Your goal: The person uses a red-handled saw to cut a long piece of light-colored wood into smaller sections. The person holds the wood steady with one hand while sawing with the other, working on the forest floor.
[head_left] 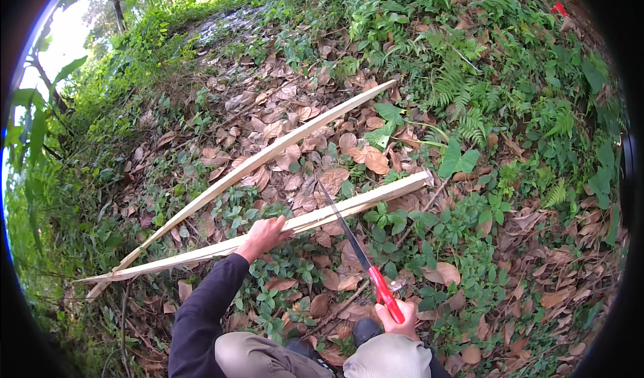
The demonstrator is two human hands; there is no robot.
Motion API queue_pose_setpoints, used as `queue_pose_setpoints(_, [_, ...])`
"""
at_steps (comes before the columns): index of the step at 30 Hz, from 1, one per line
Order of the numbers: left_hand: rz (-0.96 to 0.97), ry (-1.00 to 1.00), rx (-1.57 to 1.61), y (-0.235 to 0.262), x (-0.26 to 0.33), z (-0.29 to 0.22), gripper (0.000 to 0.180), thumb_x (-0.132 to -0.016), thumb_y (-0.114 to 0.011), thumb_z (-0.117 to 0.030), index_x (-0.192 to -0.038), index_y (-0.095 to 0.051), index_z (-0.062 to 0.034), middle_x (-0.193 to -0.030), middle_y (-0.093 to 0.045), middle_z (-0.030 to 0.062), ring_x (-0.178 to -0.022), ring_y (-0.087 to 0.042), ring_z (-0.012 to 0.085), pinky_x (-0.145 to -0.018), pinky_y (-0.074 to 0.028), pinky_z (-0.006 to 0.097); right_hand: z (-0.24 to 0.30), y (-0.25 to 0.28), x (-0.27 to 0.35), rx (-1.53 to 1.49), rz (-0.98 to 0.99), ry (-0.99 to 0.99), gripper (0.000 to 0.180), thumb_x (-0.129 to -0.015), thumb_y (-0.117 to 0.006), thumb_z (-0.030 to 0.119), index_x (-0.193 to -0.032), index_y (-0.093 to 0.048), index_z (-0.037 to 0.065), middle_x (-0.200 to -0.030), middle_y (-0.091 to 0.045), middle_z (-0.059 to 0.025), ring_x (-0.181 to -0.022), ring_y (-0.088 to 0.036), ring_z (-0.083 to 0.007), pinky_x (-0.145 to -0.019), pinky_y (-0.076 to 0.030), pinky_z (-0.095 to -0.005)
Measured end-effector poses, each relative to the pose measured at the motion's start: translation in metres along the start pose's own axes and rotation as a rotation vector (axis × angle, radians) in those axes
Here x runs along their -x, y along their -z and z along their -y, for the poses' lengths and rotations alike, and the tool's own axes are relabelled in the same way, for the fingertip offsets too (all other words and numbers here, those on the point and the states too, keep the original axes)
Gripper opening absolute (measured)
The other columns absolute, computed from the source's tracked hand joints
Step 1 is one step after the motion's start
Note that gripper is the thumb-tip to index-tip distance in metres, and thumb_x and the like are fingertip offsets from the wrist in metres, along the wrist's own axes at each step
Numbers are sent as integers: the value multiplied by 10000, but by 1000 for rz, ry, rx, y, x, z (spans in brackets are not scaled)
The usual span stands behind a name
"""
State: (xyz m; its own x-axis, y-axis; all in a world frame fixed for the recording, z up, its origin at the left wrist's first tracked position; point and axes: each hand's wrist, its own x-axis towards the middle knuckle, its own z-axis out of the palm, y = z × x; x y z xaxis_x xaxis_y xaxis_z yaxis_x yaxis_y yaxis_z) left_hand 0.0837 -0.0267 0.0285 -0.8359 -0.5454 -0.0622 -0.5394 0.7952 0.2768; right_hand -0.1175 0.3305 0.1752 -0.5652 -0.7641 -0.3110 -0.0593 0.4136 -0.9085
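My left hand is closed round a long pale wooden plank, with the fingers over its upper edge. The plank lies at a slant above the leaves, its thicker end to the right. In my right hand is a pruning saw, gripped by its red handle. Its dark, narrow blade crosses the plank to the right of my left hand, the tip reaching past the far edge. Whether the teeth have cut into the wood cannot be made out. A second pale wooden strip lies farther off, meeting the plank at the far left.
Dry brown leaves and low green plants cover the sloping ground. Ferns grow at the upper right. My bent knees and dark shoes are at the lower edge. A small red object lies at the far right.
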Motion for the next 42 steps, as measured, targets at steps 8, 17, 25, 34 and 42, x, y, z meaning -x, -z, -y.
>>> queue_pose_setpoints(8, [88,111,-1,11,-13,-9,519,-943,-595,-520,-966,-538,-5,-698,-650,237,-685,-663,437,-632,-522,512,-4,-9,-16,-27,-32,152,283,-867,-699,132,-651,-550,26,-518,-464,4,-491,-409,-59,-456,-320,-300])
queue_pose_setpoints(17, [-21,82,18,5,-11,-11,504,-954,-585,-515,-952,-570,-11,-686,-656,220,-682,-674,421,-640,-541,503,-15,3,-6,14,-38,201,327,-841,-701,106,-594,-502,27,-487,-447,-28,-448,-399,-87,-438,-315,-325])
queue_pose_setpoints(25, [-20,78,-6,-6,-9,5,530,-944,-572,-557,-975,-594,-29,-669,-656,225,-666,-678,421,-634,-552,496,-13,-10,-34,31,-28,246,273,-848,-688,102,-628,-550,20,-502,-490,-61,-441,-461,-117,-451,-357,-335])
queue_pose_setpoints(34, [4,87,7,-1,-10,-6,494,-946,-593,-518,-973,-590,-25,-670,-646,231,-677,-667,430,-636,-536,507,4,-12,-39,-14,-55,219,279,-850,-686,106,-630,-540,16,-492,-460,-38,-451,-427,-95,-451,-335,-323])
queue_pose_setpoints(42, [20,82,-15,0,-10,6,513,-942,-590,-534,-971,-587,-23,-681,-656,219,-677,-669,422,-637,-538,504,0,10,-5,-10,9,113,273,-839,-687,83,-615,-550,11,-490,-481,-15,-458,-446,-81,-452,-347,-310])
